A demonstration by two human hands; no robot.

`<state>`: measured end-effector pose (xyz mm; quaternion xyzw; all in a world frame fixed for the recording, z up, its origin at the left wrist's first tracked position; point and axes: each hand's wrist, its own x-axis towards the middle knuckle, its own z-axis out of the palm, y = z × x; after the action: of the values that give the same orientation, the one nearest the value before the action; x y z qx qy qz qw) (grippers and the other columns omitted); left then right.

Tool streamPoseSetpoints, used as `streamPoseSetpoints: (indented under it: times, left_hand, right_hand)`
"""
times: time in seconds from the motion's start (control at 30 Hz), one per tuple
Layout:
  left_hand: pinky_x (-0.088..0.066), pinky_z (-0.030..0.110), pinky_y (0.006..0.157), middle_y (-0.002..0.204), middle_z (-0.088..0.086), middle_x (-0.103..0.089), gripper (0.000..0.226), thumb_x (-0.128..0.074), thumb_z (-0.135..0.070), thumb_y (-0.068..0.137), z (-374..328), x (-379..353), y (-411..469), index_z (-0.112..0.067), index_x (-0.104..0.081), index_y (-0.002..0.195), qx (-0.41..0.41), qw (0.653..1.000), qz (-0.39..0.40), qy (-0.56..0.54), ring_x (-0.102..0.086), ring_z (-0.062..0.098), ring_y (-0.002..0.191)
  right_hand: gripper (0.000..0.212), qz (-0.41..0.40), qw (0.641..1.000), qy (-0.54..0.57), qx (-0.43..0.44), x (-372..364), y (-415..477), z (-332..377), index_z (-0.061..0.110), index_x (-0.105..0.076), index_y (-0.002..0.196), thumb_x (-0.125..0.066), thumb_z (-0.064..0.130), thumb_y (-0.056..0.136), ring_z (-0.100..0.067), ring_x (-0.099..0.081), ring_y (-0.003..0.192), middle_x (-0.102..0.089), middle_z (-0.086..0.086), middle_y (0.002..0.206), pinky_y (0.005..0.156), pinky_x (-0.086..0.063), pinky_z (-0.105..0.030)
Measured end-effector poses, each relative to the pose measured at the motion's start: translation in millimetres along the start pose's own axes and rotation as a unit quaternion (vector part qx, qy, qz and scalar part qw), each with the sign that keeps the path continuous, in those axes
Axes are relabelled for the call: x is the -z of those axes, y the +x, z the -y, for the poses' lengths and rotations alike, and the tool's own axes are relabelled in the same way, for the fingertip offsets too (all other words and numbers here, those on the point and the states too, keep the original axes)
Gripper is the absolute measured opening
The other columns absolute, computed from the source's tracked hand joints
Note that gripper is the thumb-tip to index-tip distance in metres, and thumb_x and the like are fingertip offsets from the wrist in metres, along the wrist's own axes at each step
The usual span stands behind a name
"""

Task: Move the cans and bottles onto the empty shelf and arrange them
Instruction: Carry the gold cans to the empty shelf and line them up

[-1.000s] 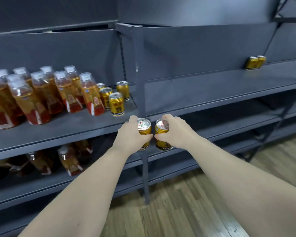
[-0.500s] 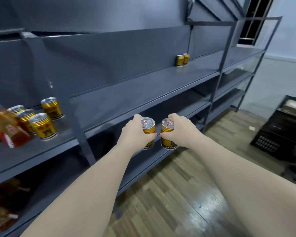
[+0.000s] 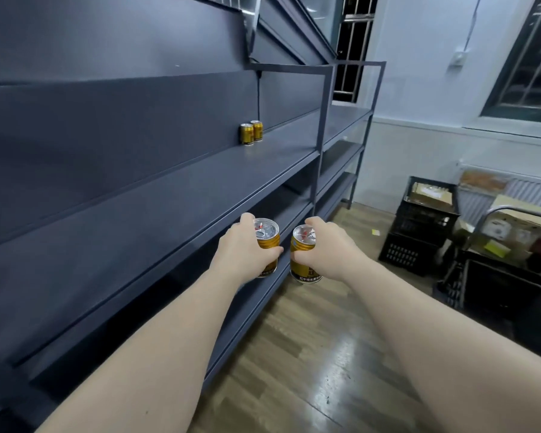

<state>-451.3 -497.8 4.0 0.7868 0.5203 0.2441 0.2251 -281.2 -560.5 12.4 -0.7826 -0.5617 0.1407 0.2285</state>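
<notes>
My left hand point(image 3: 242, 250) grips a gold can point(image 3: 266, 234) with a silver pull-tab lid, held upright. A second gold can point(image 3: 303, 257) is gripped upright by my right hand point(image 3: 331, 250), a small gap apart from the first. Both are in the air in front of the dark grey shelf point(image 3: 175, 195), below its front edge. Two more gold cans point(image 3: 251, 133) stand side by side at the back of that shelf, far ahead, near the upright post point(image 3: 322, 135).
Lower shelf boards run beneath. Black plastic crates point(image 3: 419, 232) with boxes stand on the wooden floor point(image 3: 310, 354) at the right, beside a dark bin point(image 3: 506, 307) and a metal cart frame. A white wall with barred windows closes the far end.
The view has swung right along the shelving; the bottles and cans at the left have left the frame. Both hands still carry their cans, now closer to the two cans on the shelf.
</notes>
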Motion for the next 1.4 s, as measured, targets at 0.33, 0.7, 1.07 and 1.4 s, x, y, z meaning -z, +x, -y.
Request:
streamPoseSetpoints:
  times: [0.33, 0.7, 1.07, 1.4]
  left_hand:
    - [-0.043, 0.028, 0.078, 0.120, 0.003, -0.059, 0.064, -0.078, -0.049, 0.080, -10.5, -36.2, 74.5, -0.022, -0.042, 0.124, -0.053, 0.998, 0.046, 0.001, -0.055, 0.019, 0.101]
    - [-0.042, 0.028, 0.077, 0.122, 0.002, -0.059, 0.064, -0.078, -0.050, 0.080, -51.4, -81.1, 171.8, -0.024, -0.041, 0.126, -0.058, 0.997, 0.051, 0.027, -0.052, 0.017, 0.100]
    - [-0.045, 0.027, 0.079, 0.124, 0.001, -0.059, 0.069, -0.079, -0.051, 0.079, -97.1, -124.7, 268.7, -0.024, -0.040, 0.130, -0.045, 0.998, 0.033, 0.012, -0.056, 0.018, 0.107]
    - [-0.043, 0.025, 0.076, 0.126, 0.001, -0.058, 0.069, -0.077, -0.050, 0.081, -111.4, -158.1, 373.3, -0.024, -0.038, 0.132, -0.063, 0.997, 0.042, 0.035, -0.051, 0.016, 0.102]
  right_hand:
    - [0.073, -0.031, 0.998, 0.014, -0.054, 5.5, 56.5, -30.9, 0.023, -0.041, 0.143, -0.073, 0.042, 0.080, -0.027, -0.057, 0.108, -0.055, -0.008, 0.130, 0.078, -0.045, -0.031]
    - [0.077, -0.029, 0.998, 0.020, -0.053, 30.8, 153.4, -82.9, 0.024, -0.037, 0.147, -0.073, 0.043, 0.081, -0.027, -0.056, 0.112, -0.051, -0.008, 0.134, 0.083, -0.051, -0.034]
    - [0.077, -0.024, 0.999, 0.022, -0.042, 74.3, 246.4, -142.5, 0.024, -0.035, 0.148, -0.072, 0.043, 0.083, -0.026, -0.053, 0.116, -0.051, -0.009, 0.135, 0.085, -0.049, -0.032]
    - [0.074, -0.021, 0.999, 0.010, -0.046, 80.3, 345.6, -171.9, 0.026, -0.034, 0.148, -0.070, 0.040, 0.085, -0.022, -0.052, 0.113, -0.050, -0.006, 0.137, 0.081, -0.045, -0.031]
